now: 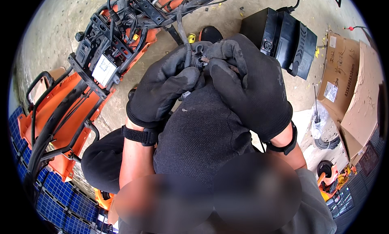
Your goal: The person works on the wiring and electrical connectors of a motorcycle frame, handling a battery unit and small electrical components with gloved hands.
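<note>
My left hand [164,82], in a black work glove, is closed around a grey sheathed cable [182,23] that runs down from the vehicle frame, at a small dark connector or clamp [199,56] held above my knee. My right hand [249,80], gloved the same way, pinches a thin brownish piece [206,60] at that connector's right side; whether it is a wire or a tool I cannot tell. The fingertips of both hands are close together there, partly hiding the small parts.
An orange-and-black vehicle frame [65,116] with wiring runs along the left. A black box [275,39] with a handle and cord stands at upper right. Cardboard [336,72], a bagged item [318,118] and coiled cable [326,143] lie right. Blue grid panels [60,201] are lower left.
</note>
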`<control>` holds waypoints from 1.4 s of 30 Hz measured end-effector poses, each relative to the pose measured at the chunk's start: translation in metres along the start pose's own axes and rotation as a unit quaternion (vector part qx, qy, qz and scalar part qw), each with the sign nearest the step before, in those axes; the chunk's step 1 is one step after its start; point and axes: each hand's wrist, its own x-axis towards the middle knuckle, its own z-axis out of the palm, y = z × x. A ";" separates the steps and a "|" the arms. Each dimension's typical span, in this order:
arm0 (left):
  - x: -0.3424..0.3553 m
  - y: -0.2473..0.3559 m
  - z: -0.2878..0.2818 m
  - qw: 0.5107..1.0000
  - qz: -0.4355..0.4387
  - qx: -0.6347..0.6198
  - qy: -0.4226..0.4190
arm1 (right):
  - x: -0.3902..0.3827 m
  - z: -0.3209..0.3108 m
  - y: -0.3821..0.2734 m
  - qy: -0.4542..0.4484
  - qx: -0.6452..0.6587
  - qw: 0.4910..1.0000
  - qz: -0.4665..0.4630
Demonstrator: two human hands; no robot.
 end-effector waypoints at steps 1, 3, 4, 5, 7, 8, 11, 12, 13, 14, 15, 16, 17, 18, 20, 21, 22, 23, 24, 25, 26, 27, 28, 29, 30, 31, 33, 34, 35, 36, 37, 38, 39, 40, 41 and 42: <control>0.000 0.000 0.000 1.000 -0.004 0.002 0.002 | 0.000 0.000 0.001 0.003 0.005 1.000 -0.005; 0.000 0.000 0.000 1.000 -0.010 0.005 0.005 | 0.000 0.001 0.000 0.006 0.014 1.000 0.000; 0.000 0.001 0.000 1.000 -0.012 0.006 0.007 | 0.000 0.001 0.000 0.007 0.018 1.000 0.003; 0.000 0.001 0.001 1.000 -0.013 0.007 0.009 | -0.001 0.001 0.000 0.010 0.007 1.000 -0.005; 0.000 0.002 0.001 1.000 -0.014 0.017 0.013 | -0.001 0.001 0.001 0.014 -0.015 1.000 -0.020; 0.000 0.002 0.001 1.000 -0.014 0.023 0.015 | 0.001 -0.001 0.000 -0.007 0.004 1.000 0.000; 0.001 -0.006 -0.013 0.998 0.032 0.043 -0.022 | 0.008 -0.009 -0.001 -0.070 0.092 0.990 0.078; 0.001 -0.004 -0.010 0.999 0.020 0.048 -0.014 | 0.010 -0.010 0.004 -0.090 0.140 0.979 0.117; 0.000 0.000 -0.005 0.999 0.008 0.052 -0.006 | 0.012 -0.012 0.008 -0.110 0.187 0.964 0.156; 0.000 0.002 -0.003 0.998 -0.005 0.056 0.002 | 0.012 -0.015 0.009 -0.123 0.179 0.965 0.149; 0.000 0.002 -0.004 0.998 -0.007 0.061 -0.003 | 0.012 -0.014 0.008 -0.110 0.153 0.973 0.133; 0.001 0.002 -0.005 0.998 -0.009 0.065 -0.008 | 0.012 -0.013 0.006 -0.096 0.126 0.980 0.117; 0.001 0.002 -0.006 0.997 -0.011 0.070 -0.013 | 0.011 -0.011 0.004 -0.083 0.100 0.986 0.101; 0.001 0.001 -0.005 0.998 -0.003 0.068 -0.009 | 0.009 -0.007 0.005 -0.056 0.055 0.995 0.057; 0.001 0.001 -0.001 0.998 0.013 0.064 -0.002 | 0.003 0.002 0.008 -0.015 -0.012 1.000 -0.011; 0.001 0.000 0.001 0.998 0.011 0.055 0.008 | 0.002 0.004 0.009 0.001 -0.035 0.999 -0.034; 0.000 -0.001 0.003 0.999 0.008 0.046 0.017 | 0.002 0.004 0.008 0.005 -0.036 0.999 -0.038; -0.001 -0.002 0.003 0.999 0.006 0.037 0.027 | 0.003 0.004 0.007 0.009 -0.037 0.998 -0.042; -0.001 -0.002 0.001 0.999 0.005 0.051 0.019 | 0.006 0.000 0.007 -0.030 -0.007 0.999 -0.026; -0.001 -0.002 -0.003 0.998 0.004 0.065 0.010 | 0.012 -0.006 0.009 -0.069 0.023 0.997 -0.010; -0.001 -0.002 -0.005 0.997 0.003 0.080 0.002 | 0.017 -0.010 0.013 -0.115 0.084 0.989 0.035; -0.001 -0.002 -0.004 0.997 0.000 0.078 0.003 | 0.021 -0.014 0.016 -0.145 0.100 0.984 0.040; 0.000 -0.001 -0.003 0.997 -0.002 0.076 0.005 | 0.024 -0.019 0.017 -0.175 0.116 0.977 0.044; 0.000 -0.001 -0.002 0.997 -0.005 0.074 0.007 | 0.028 -0.021 0.019 -0.204 0.132 0.969 0.048; -0.002 -0.001 -0.003 0.998 -0.018 0.060 0.010 | 0.033 -0.020 0.022 -0.212 0.161 0.964 0.028; -0.004 -0.002 -0.006 0.998 -0.030 0.045 0.014 | 0.035 -0.020 0.023 -0.235 0.167 0.957 0.043; -0.006 0.002 -0.013 0.997 -0.065 0.036 -0.001 | 0.041 -0.022 0.023 -0.279 0.181 0.940 0.071; -0.005 0.007 -0.017 0.995 -0.088 0.041 -0.019 | 0.044 -0.020 0.024 -0.289 0.186 0.936 0.073; -0.006 0.010 -0.022 0.992 -0.110 0.046 -0.037 | 0.048 -0.018 0.024 -0.299 0.192 0.932 0.074; -0.009 0.009 -0.025 0.986 -0.087 0.140 -0.014 | 0.053 -0.017 0.024 -0.307 0.197 0.928 0.076; -0.014 0.004 -0.030 0.971 -0.063 0.232 0.009 | 0.056 -0.016 0.023 -0.318 0.221 0.919 0.077; -0.015 -0.001 -0.036 0.943 0.006 0.332 0.009 | 0.060 -0.013 0.022 -0.329 0.244 0.909 0.077; -0.017 -0.007 -0.042 0.899 0.073 0.431 0.026 | 0.064 -0.010 0.021 -0.341 0.269 0.898 0.076; -0.015 -0.011 -0.049 0.828 0.182 0.531 0.018 | 0.067 -0.003 0.023 -0.341 0.288 0.891 0.076; -0.014 -0.014 -0.055 0.734 0.284 0.616 0.009 | 0.071 -0.001 0.024 -0.358 0.291 0.884 0.074; -0.016 -0.009 -0.051 0.791 0.234 0.564 0.027 | 0.077 0.001 0.024 -0.375 0.294 0.876 0.069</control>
